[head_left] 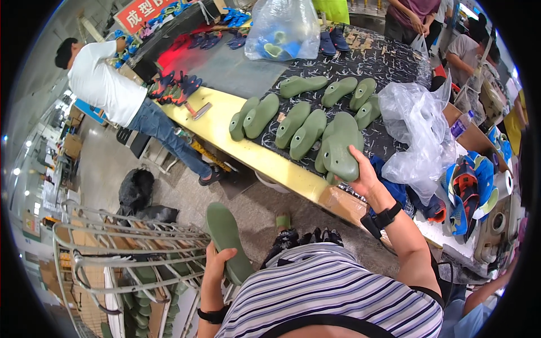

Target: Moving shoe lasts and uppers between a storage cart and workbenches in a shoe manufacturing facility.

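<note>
Green plastic foot forms are everywhere around the yellow-edged table (248, 149), which serves as the landmark. Far left of the table, a wire rack (129, 248) stands on the floor with more green forms on its lower tiers. Just right of the rack and well below the table's near edge, the left hand (217, 265) wraps its fingers around the lower part of one green form (225, 239), sole turned up, thumb on one side and fingers curled on the other; the grip is closed. Behind it, on the floor near the table's left end, a person in a white shirt and jeans (121, 96) bends toward a pile of bright shoes (172, 87). A dark bag (135, 188) lies on the floor below that end.

On the table's dark patterned mat (360, 62), a row of green forms (298, 127) lies side by side. At the near edge of the table, the right hand (363, 174) clasps a second green form (340, 149) by its heel end, fingers closed around it, the form touching its neighbours in the row. A black watch sits on that wrist. Right of the hand, a crumpled clear plastic bag (417, 124) rests on the table, and beyond it lie blue and orange shoe pieces (470, 188). At the table's far end another clear bag (282, 28) holds blue shoes.
</note>
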Tool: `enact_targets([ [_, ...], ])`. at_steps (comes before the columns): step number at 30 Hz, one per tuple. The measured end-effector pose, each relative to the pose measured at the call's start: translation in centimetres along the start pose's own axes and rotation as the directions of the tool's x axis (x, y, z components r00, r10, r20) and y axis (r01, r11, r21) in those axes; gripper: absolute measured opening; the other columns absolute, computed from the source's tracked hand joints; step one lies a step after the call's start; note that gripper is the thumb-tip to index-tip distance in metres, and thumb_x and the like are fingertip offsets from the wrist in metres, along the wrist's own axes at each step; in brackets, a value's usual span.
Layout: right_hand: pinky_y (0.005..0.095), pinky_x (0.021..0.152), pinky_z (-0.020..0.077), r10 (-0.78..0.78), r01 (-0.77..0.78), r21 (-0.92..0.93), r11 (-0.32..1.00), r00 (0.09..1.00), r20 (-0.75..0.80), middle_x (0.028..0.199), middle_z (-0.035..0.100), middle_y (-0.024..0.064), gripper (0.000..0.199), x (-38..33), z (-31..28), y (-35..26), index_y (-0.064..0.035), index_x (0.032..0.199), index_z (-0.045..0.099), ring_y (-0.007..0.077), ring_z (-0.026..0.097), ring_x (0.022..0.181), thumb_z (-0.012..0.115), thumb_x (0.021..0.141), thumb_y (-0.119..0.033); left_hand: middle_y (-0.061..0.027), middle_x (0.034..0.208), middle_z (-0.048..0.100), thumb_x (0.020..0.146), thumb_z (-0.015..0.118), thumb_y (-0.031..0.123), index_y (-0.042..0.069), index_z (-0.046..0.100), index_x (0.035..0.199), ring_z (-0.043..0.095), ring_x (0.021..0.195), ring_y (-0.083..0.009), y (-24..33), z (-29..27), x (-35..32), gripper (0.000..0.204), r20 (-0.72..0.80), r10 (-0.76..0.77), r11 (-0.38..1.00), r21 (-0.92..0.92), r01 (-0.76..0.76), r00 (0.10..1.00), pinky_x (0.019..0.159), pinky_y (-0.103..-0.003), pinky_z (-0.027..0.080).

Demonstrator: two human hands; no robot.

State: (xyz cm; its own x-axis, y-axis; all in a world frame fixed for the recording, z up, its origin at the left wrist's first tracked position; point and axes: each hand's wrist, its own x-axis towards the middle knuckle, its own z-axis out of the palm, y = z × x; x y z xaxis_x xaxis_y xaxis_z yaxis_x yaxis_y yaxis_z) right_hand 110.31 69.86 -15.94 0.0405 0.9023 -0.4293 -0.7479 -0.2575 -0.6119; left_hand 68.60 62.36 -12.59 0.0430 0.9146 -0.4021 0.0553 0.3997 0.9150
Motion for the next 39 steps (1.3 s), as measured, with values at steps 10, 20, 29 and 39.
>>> enact_targets([
  [10,0.0419,0.072,0.0478,-0.078,0.085,0.019,0.996,0.97,-0.232,0.105,0.061,0.002,0.031,12.4,0.1,-4.6,-0.0172,0.111,0.055,0.0181,0.057,0.096,0.057,0.089,-0.039,-0.0092,0.095,0.059,0.065,0.067,0.017,-0.005,0.054,0.111,0.057,0.084,-0.0181,7.4,1.2,15.8,0.052,0.191,0.036,0.996,0.077,-0.052,0.981,0.074,-0.031,0.046],
  [20,0.0423,0.065,0.051,-0.233,0.207,-0.108,0.972,0.828,-0.51,0.103,0.062,0.006,0.037,28.2,-3.3,-7.6,-0.0142,0.114,0.054,0.023,0.06,0.092,0.057,0.087,-0.04,-0.0083,0.102,0.057,0.064,0.07,0.023,-0.005,0.05,0.119,0.053,0.093,-0.0174,12.9,-1.1,27.0,0.065,0.441,0.028,0.975,0.185,-0.121,0.897,0.084,-0.03,0.043],
  [29,0.0364,0.059,0.0554,-0.272,-0.376,-0.654,0.657,0.691,-0.67,0.086,0.064,0.012,0.028,35.3,-11.6,-13.2,0.0011,0.103,0.06,0.0247,0.064,0.071,0.054,0.089,-0.023,-0.0148,0.108,0.059,0.063,0.07,0.031,-0.007,0.048,0.121,0.055,0.1,-0.0237,15.4,1.1,36.4,0.073,0.544,0.068,0.965,0.179,-0.194,0.837,0.09,-0.032,0.042],
  [39,0.0322,0.072,0.0518,-0.358,-0.008,-0.803,0.596,0.892,-0.275,0.092,0.066,0.0107,0.028,22.1,-0.7,-6.3,0.0019,0.105,0.06,0.0215,0.065,0.083,0.06,0.089,-0.021,-0.0189,0.111,0.06,0.064,0.072,0.034,-0.008,0.049,0.122,0.059,0.101,-0.0272,16.3,18.4,50.2,0.075,0.849,-0.213,0.937,0.317,-0.145,0.484,0.086,-0.039,0.047],
])
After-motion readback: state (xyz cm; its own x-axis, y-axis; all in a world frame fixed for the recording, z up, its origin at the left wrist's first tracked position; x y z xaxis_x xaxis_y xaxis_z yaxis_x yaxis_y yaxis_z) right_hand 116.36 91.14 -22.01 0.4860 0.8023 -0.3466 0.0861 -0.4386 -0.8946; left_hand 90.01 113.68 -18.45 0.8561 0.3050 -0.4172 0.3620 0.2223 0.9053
